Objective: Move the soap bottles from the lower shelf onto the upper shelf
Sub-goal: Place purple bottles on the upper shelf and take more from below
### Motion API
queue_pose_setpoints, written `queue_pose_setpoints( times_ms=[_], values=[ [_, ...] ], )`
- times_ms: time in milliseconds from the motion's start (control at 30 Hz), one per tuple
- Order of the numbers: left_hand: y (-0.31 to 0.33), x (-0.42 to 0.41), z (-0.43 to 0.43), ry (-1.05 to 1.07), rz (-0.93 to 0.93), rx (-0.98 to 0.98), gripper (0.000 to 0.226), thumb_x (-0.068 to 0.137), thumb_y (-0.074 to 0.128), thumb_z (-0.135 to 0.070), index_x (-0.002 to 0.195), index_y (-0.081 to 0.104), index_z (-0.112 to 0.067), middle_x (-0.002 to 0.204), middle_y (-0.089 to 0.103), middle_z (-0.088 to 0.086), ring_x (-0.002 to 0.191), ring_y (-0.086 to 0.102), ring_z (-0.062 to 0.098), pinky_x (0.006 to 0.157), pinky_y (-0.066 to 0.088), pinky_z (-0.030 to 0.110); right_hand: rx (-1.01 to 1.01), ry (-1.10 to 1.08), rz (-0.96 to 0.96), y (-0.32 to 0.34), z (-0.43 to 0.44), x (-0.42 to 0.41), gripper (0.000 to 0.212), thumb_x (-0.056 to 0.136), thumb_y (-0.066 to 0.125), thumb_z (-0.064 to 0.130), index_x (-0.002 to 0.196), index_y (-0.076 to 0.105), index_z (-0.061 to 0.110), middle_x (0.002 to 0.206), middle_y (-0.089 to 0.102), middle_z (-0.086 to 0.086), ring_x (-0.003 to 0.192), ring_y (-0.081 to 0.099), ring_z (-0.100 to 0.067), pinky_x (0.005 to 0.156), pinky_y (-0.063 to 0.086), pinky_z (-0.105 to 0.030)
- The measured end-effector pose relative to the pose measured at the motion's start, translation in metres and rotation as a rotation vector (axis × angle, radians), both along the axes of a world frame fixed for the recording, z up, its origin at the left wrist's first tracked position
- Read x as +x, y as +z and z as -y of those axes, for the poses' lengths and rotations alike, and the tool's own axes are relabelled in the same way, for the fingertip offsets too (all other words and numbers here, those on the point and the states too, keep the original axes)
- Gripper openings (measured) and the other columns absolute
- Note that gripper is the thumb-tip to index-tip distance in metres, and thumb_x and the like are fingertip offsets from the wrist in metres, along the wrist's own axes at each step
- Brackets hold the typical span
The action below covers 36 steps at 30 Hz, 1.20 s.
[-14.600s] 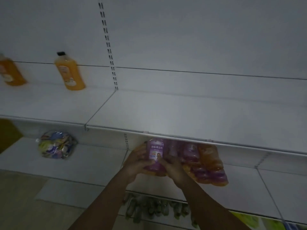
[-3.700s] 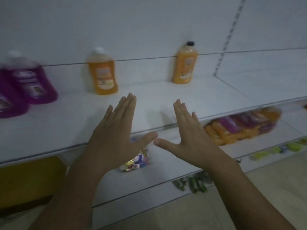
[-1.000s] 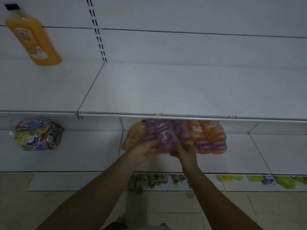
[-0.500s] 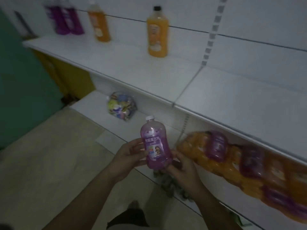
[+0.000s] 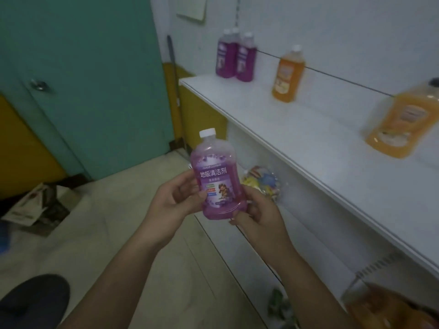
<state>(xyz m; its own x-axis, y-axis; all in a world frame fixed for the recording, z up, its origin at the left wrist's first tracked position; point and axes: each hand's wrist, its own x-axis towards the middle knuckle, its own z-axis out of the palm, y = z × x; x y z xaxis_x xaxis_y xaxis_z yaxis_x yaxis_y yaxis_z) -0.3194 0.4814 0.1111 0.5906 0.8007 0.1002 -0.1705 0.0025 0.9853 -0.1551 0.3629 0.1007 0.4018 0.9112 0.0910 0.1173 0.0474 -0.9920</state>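
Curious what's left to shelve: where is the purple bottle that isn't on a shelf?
Centre of the head view: the purple bottle is held upright between the left hand and right hand, just out from the upper shelf front edge.

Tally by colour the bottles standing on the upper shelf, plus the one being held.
Purple bottles standing: 3, one mostly hidden
Held purple bottle: 1
Orange bottles: 2
Total: 6

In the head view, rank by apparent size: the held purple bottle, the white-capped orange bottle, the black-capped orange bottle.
1-2: held purple bottle and black-capped orange bottle look alike; the latter is blurred and cropped, so unranked.
3: white-capped orange bottle, farther along the upper shelf.
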Motion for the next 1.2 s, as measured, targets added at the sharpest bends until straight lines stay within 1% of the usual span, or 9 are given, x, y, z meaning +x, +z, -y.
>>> queue_pose_setpoints(
  times_ms=[133, 267, 400, 567, 633, 767, 900, 1067, 1200],
  values=[
    [0.020, -0.014, -0.067, 0.037, -0.005, 0.075, 0.050, 0.085, 0.075, -0.016, 0.133, 0.065, -0.023, 0.128, 0.073, 0.004, 0.120, 0.068, 0.025, 0.088, 0.059, 0.036, 0.048, 0.005, 0.060, 0.014, -0.073, -0.013, 0.038, 0.093, 0.065, 0.012, 0.129, 0.065, 0.026, 0.114, 0.074, 0.006, 0.100, 0.072, -0.015, 0.080, 0.062, -0.033],
    [0.036, -0.013, -0.129, 0.066, 0.008, 0.150, 0.055, 0.085, 0.072, -0.015, 0.139, 0.061, -0.015, 0.130, 0.072, 0.004, 0.124, 0.066, 0.027, 0.103, 0.054, 0.049, 0.078, -0.030, 0.206, 0.026, -0.132, -0.015, 0.042, 0.095, 0.063, 0.019, 0.136, 0.060, 0.030, 0.122, 0.070, 0.006, 0.109, 0.067, -0.014, 0.085, 0.061, -0.036],
    [0.051, 0.002, -0.187, 0.076, 0.003, 0.220, 0.055, 0.087, 0.070, -0.016, 0.141, 0.059, -0.016, 0.132, 0.071, 0.002, 0.125, 0.065, 0.024, 0.108, 0.050, 0.054, 0.075, -0.057, 0.273, 0.043, -0.187, -0.006, 0.041, 0.096, 0.059, 0.032, 0.137, 0.057, 0.039, 0.129, 0.066, 0.011, 0.113, 0.064, -0.009, 0.094, 0.057, -0.033],
    [0.068, 0.038, -0.250, 0.066, -0.026, 0.307, 0.047, 0.087, 0.069, -0.019, 0.130, 0.063, -0.037, 0.126, 0.073, -0.011, 0.120, 0.067, 0.013, 0.106, 0.053, 0.044, 0.093, -0.111, 0.302, 0.060, -0.253, 0.018, 0.046, 0.096, 0.062, 0.011, 0.133, 0.059, 0.038, 0.121, 0.068, 0.014, 0.109, 0.066, -0.005, 0.092, 0.057, -0.028],
    [0.073, 0.055, -0.276, 0.050, -0.032, 0.332, 0.049, 0.088, 0.069, -0.018, 0.133, 0.062, -0.037, 0.126, 0.073, -0.010, 0.121, 0.066, 0.014, 0.104, 0.054, 0.041, 0.069, -0.144, 0.339, 0.064, -0.279, 0.033, 0.044, 0.096, 0.064, 0.015, 0.134, 0.058, 0.037, 0.120, 0.067, 0.013, 0.107, 0.065, -0.003, 0.092, 0.058, -0.029],
    [0.077, 0.091, -0.324, 0.009, -0.035, 0.350, 0.047, 0.095, 0.067, -0.010, 0.137, 0.060, -0.031, 0.129, 0.072, -0.006, 0.123, 0.066, 0.020, 0.106, 0.053, 0.048, 0.038, -0.202, 0.385, 0.071, -0.326, 0.068, 0.043, 0.098, 0.063, 0.027, 0.137, 0.051, 0.042, 0.122, 0.064, 0.011, 0.110, 0.063, -0.006, 0.092, 0.058, -0.034],
    [0.081, 0.127, -0.361, -0.033, -0.065, 0.398, 0.047, 0.098, 0.066, -0.010, 0.140, 0.058, -0.030, 0.132, 0.070, -0.009, 0.124, 0.064, 0.018, 0.106, 0.052, 0.052, 0.006, -0.278, 0.429, 0.072, -0.358, 0.095, 0.048, 0.099, 0.060, 0.028, 0.143, 0.045, 0.041, 0.126, 0.061, 0.012, 0.114, 0.061, -0.009, 0.096, 0.056, -0.039],
    [0.081, 0.168, -0.403, -0.152, -0.105, 0.467, 0.047, 0.100, 0.065, -0.015, 0.144, 0.055, -0.030, 0.133, 0.068, -0.013, 0.125, 0.063, 0.015, 0.104, 0.055, 0.046, -0.125, -0.348, 0.493, 0.073, -0.382, 0.118, 0.051, 0.103, 0.054, 0.031, 0.149, 0.033, 0.040, 0.133, 0.054, 0.016, 0.117, 0.057, -0.003, 0.093, 0.048, -0.022],
    [0.076, 0.199, -0.441, -0.299, -0.135, 0.499, 0.045, 0.100, 0.066, -0.018, 0.143, 0.056, -0.030, 0.132, 0.068, -0.013, 0.124, 0.063, 0.014, 0.103, 0.056, 0.046, -0.197, -0.426, 0.528, 0.077, -0.399, 0.133, 0.045, 0.103, 0.055, 0.026, 0.145, 0.039, 0.032, 0.132, 0.059, 0.011, 0.115, 0.061, -0.008, 0.096, 0.052, -0.027]
  ],
)
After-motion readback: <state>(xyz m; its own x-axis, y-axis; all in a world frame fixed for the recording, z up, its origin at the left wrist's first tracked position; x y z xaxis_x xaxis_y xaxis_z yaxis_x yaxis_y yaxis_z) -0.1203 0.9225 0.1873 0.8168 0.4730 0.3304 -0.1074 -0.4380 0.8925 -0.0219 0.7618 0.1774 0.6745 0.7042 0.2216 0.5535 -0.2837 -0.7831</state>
